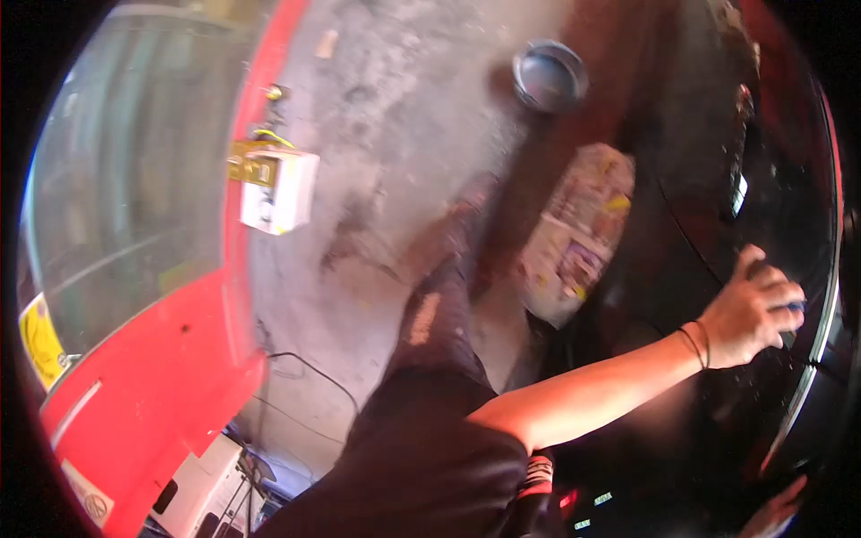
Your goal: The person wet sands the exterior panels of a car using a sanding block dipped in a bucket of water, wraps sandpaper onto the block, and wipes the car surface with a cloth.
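Observation:
My right hand (756, 311) reaches out to the right over a glossy black surface (691, 421), its arm bare and a dark band round the wrist. The fingers are curled round something small with a blue part (795, 308). Most of that thing is hidden by the fingers, so its kind does not show. Low at the right edge is part of a blurred hand (778, 511); whether it is a reflection or someone's hand, I cannot tell. My left hand does not show clearly anywhere.
A grey bucket (549, 76) stands on the stained concrete floor (377, 117). Beside the black surface lies an oblong, colourfully printed piece (578, 238). A white box (280, 193) sits against the red-framed glass panel (143, 179). A dark cable (323, 369) crosses the floor.

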`<action>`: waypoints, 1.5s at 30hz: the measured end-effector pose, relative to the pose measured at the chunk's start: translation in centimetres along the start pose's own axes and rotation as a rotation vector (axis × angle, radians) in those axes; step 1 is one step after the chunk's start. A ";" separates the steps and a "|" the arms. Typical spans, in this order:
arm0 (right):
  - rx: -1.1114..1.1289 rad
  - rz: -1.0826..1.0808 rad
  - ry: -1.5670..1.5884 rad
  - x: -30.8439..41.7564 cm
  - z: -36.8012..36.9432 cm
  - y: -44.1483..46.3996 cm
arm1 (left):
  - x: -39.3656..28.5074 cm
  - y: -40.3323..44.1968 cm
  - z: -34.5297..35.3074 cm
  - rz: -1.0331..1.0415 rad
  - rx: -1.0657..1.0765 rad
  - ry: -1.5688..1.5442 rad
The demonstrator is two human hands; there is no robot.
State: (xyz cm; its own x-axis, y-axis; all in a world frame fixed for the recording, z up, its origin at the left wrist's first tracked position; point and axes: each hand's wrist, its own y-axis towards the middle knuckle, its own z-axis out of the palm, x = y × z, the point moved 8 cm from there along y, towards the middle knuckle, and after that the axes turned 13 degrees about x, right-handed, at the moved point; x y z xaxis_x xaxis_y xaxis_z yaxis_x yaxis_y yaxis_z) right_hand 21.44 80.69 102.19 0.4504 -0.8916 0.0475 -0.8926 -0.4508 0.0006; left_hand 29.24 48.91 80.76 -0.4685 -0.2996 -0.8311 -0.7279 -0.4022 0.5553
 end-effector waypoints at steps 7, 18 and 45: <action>-0.199 -0.055 -0.630 7.2 -5.9 -4.4 | 5.1 2.5 -2.2 -0.230 0.084 0.112; -0.171 0.058 -0.565 9.8 -5.7 -2.9 | 6.9 3.7 -3.3 -0.315 0.058 0.204; -0.195 0.089 -0.492 10.6 -7.3 -3.7 | 16.7 24.9 -1.9 -0.278 0.202 0.312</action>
State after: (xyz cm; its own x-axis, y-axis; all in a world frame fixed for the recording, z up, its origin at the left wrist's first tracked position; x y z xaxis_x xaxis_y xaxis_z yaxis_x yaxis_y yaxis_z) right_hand 29.36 73.25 110.02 0.2876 -0.8619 -0.4175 -0.8939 -0.3981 0.2059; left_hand 4.25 32.26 80.70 -0.0915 -0.4627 -0.8818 -0.9020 -0.3367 0.2703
